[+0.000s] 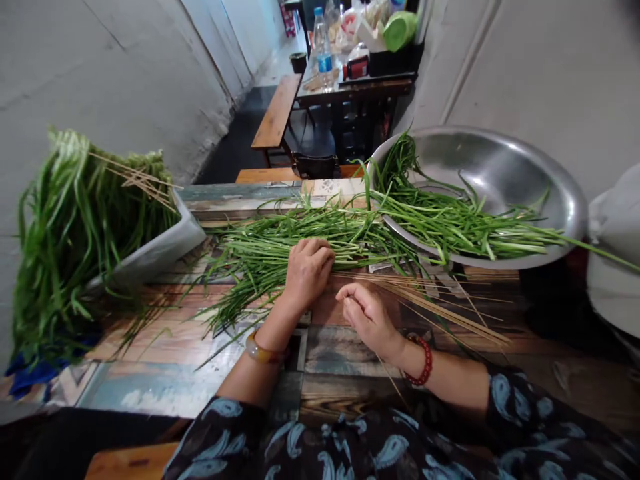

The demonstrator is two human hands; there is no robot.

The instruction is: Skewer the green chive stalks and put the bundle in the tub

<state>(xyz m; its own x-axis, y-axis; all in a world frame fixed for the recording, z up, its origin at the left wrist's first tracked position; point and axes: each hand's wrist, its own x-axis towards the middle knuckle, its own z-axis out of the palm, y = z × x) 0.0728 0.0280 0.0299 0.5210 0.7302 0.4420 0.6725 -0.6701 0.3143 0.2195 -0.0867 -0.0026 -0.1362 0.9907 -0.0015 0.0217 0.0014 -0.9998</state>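
A spread of green garlic chives [260, 243] lies across the table in front of me. My left hand [309, 270] rests on the near side of the spread, its fingers curled down over some stalks. Just to the right, my right hand [370, 320] is closed in a pinch. A thin bamboo skewer [393, 380] runs out below that palm toward me, and its upper part is hidden by the fingers. Beyond the right hand lies a loose bundle of bamboo skewers [440, 303], pointing right. The fingertips of both hands are partly hidden.
A large steel basin [540, 167] with more chives stands at the right. On the left, a white tray [165, 250] is heaped with chives, several skewers on top. The patterned wooden table [345, 350] lies beneath. Behind are a bench [277, 113] and a cluttered table with a bottle [323, 50].
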